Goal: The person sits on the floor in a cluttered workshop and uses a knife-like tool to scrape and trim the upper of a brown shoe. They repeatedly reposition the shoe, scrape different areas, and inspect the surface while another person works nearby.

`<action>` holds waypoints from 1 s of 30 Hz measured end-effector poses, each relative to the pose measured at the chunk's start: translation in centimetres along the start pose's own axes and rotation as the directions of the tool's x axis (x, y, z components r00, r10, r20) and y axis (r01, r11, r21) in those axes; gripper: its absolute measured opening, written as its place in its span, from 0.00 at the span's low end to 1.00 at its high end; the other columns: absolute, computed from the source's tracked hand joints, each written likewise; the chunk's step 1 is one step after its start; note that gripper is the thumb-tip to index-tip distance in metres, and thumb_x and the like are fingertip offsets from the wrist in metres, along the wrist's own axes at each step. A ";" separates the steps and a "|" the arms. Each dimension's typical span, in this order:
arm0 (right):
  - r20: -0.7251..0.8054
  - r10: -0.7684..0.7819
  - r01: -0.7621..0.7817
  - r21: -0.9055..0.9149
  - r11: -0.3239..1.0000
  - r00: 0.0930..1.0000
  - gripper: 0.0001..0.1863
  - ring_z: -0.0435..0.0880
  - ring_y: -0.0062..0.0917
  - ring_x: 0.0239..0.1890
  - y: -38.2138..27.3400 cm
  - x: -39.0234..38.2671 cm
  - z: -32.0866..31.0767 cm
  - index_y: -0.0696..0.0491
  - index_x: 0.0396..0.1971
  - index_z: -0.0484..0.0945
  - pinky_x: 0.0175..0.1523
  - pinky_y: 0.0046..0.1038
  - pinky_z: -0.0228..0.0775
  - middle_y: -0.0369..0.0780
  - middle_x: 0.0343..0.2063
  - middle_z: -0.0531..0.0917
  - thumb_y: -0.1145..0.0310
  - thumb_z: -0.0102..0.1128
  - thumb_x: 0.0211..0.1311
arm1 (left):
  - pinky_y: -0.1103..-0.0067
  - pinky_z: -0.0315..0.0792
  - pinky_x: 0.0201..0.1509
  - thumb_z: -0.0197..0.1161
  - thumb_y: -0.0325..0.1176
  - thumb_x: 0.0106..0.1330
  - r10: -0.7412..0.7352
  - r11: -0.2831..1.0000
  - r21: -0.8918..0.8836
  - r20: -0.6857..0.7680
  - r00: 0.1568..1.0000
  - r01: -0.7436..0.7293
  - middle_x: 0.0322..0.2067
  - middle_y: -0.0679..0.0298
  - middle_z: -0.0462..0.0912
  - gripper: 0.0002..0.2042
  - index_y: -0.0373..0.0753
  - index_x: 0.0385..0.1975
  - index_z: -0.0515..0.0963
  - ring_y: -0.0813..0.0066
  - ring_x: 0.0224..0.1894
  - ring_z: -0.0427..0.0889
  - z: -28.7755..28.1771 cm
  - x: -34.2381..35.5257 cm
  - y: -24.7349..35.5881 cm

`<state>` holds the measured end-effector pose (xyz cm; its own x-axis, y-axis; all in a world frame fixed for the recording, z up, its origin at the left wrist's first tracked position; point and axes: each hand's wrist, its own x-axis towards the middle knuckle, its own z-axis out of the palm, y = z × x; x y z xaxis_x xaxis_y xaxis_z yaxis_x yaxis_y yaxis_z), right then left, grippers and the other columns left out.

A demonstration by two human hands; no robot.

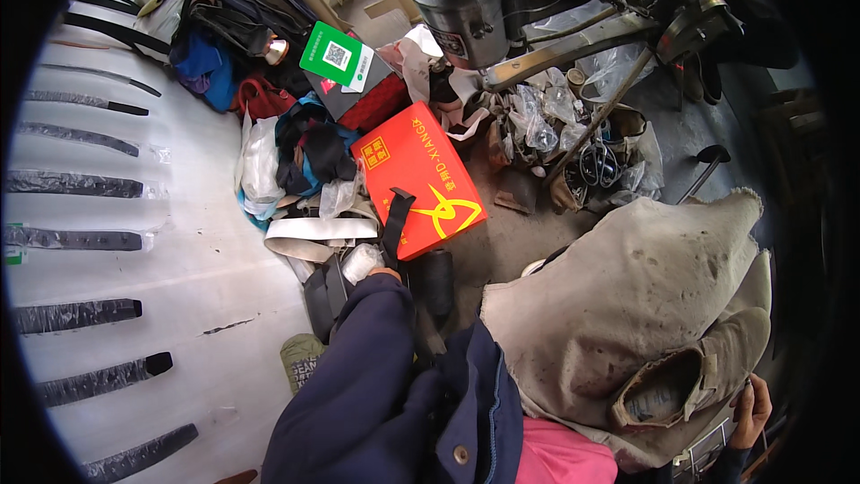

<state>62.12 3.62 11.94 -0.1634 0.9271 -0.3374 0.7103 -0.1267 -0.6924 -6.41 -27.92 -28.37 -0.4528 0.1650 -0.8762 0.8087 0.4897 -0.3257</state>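
Observation:
My left arm, in a dark navy sleeve, reaches forward among the clutter. Only a sliver of my left hand point(386, 274) shows past the cuff, its fingers hidden. Close to it are a black strap point(395, 220), a white wrapped roll point(362, 262) and a black thread spool point(438, 282). A worn beige cloth point(609, 278) covers my lap. On its right side lies a beige shoe point(667, 387), opening upward. Beside the shoe, at the cloth's right edge, my right hand point(752, 410) has bent, closed fingers; what they hold, if anything, is too small to name.
A red box point(421, 179) lies ahead, with a green card point(337, 56) behind it. A metal machine point(457, 9) stands at the back. Scraps and plastic bags point(542, 116) fill the area right of the box. Several wrapped black straps point(76, 184) line the white surface point(215, 278) at left.

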 end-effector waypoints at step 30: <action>-0.017 -0.107 0.108 0.142 0.984 0.994 0.17 0.70 0.09 0.24 0.0 0.1 1.7 0.59 0.51 0.79 0.26 0.15 0.55 0.30 0.24 0.78 0.62 0.58 0.73 | 0.62 0.79 0.51 0.65 0.36 0.64 0.342 0.936 0.055 -0.386 0.857 -0.348 0.56 0.55 0.79 0.18 0.52 0.55 0.79 0.51 0.49 0.85 -2.9 -11.6 -2.8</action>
<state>60.97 3.11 10.83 -0.2270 0.9411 -0.2506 0.5842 -0.0743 -0.8082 -4.53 -28.74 -16.29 -0.2566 0.6388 -0.7253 0.9351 0.3537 -0.0193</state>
